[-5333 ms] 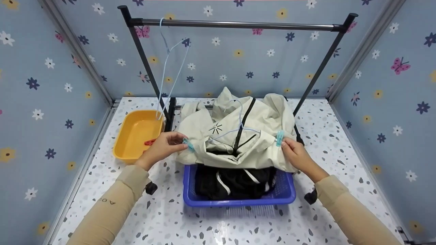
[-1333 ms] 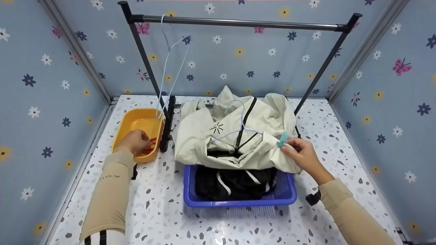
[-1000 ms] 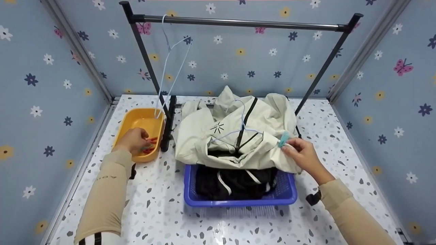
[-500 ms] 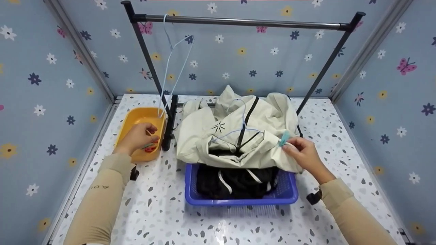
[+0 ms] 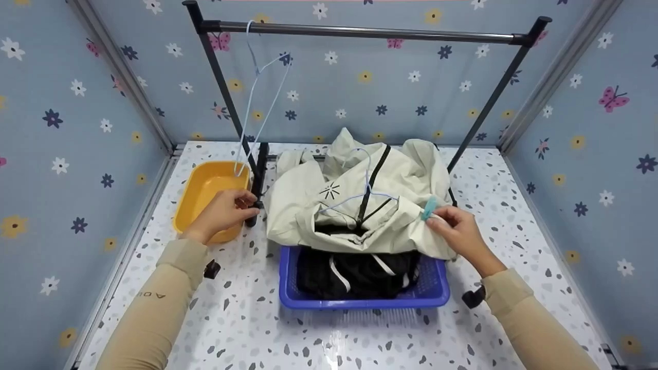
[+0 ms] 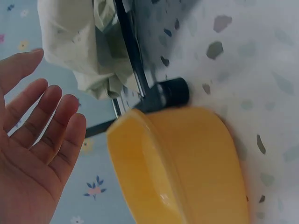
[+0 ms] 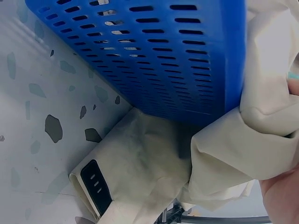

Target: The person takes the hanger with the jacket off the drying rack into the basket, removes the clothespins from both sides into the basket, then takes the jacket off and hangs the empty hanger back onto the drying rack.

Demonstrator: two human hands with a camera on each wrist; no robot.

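Observation:
My left hand [image 5: 226, 211] is over the right rim of the yellow basin [image 5: 204, 181]. Its fingers are loosely bent, thumb apart from them, and the left wrist view shows the palm [image 6: 28, 158] with nothing in it. A cream jacket [image 5: 293, 200] lies bunched with its collar toward me, a pale blue hanger [image 5: 368, 180] in its neck opening. At the jacket's right shoulder my right hand [image 5: 459, 230] pinches the fabric, right beside a teal clothespin [image 5: 430, 208]. The right wrist view shows jacket cloth [image 7: 252, 151] between thumb and fingers.
A blue basket [image 5: 364, 304] with black, white-striped clothing [image 5: 354, 277] stands under the jacket's near edge. Behind rises a dark clothes rack [image 5: 360, 33], an unused blue hanger [image 5: 251, 95] on its left end. Patterned walls [image 5: 329, 92] enclose the table.
My left hand left the jacket's left shoulder with a teal clothespin, reached into the basin among red clothespins, then lifted rightward without it. My right hand stays at the right shoulder.

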